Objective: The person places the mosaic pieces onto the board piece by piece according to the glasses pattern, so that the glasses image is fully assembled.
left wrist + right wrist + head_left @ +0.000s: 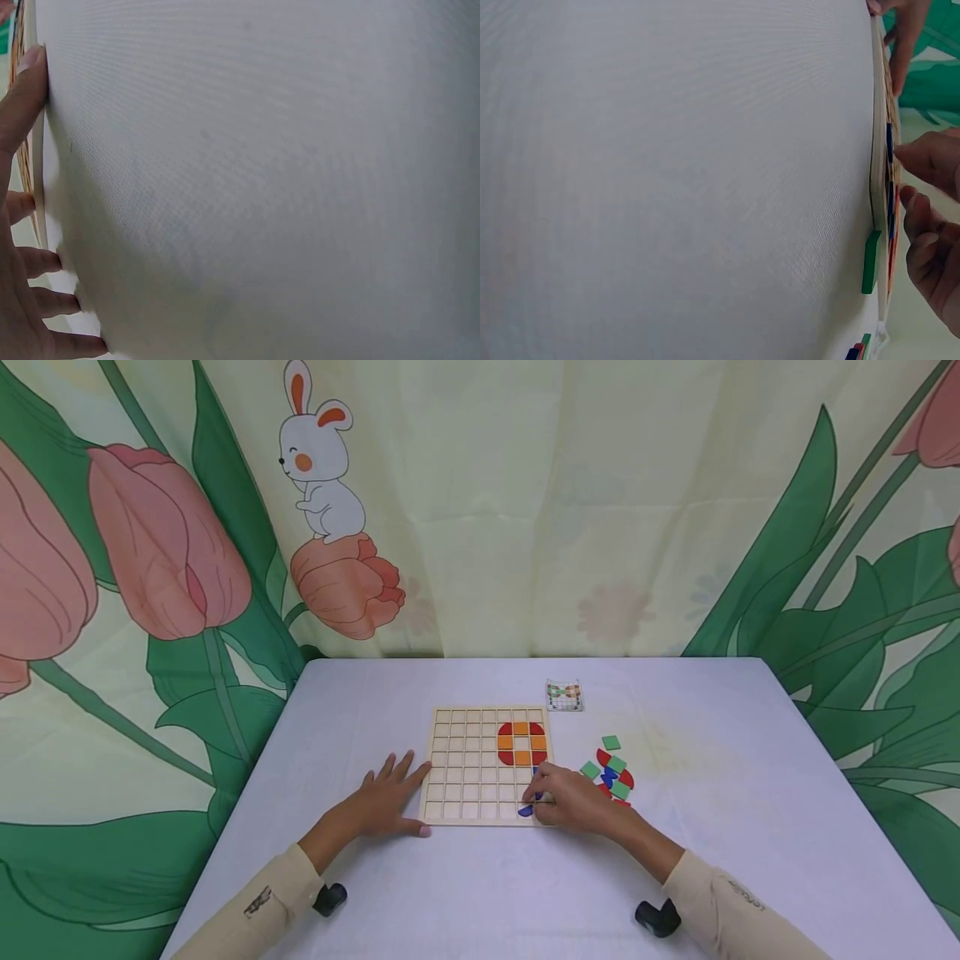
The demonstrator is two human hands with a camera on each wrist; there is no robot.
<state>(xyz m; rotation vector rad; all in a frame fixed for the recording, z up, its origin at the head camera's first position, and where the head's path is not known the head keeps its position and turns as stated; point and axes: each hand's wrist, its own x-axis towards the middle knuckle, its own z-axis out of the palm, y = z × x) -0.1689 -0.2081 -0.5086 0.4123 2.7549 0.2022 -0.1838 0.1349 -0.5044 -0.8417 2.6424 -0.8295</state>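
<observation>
Remotely, I watch two beige-sleeved arms (pixel 281 889) angle inward over a white table (pixel 465 902), a black device (pixel 330 899) at each wrist. The left hand (pixel 386 797) lies spread, its fingers wide and gripping nothing, the thumb at the near left corner of a wooden grid board (pixel 465 777) and the forefinger at the left edge. The right hand (pixel 573 800) bends over the board's near right part, fingers curled, thumb and forefinger a narrow gap apart beside a blue piece (pixel 526 811) on the grid; I cannot tell whether they pinch anything. Farther up the grid, red and orange pieces (pixel 521 729) form a rounded ring around a central square. Loose green, red and blue pieces (pixel 617 763) lie on the table to the right. A small patterned card (pixel 564 696) sits just beyond the board's far right corner, before a curtain (pixel 495 510) printed with tulips (pixel 168 539) and a white rabbit (pixel 322 468).
</observation>
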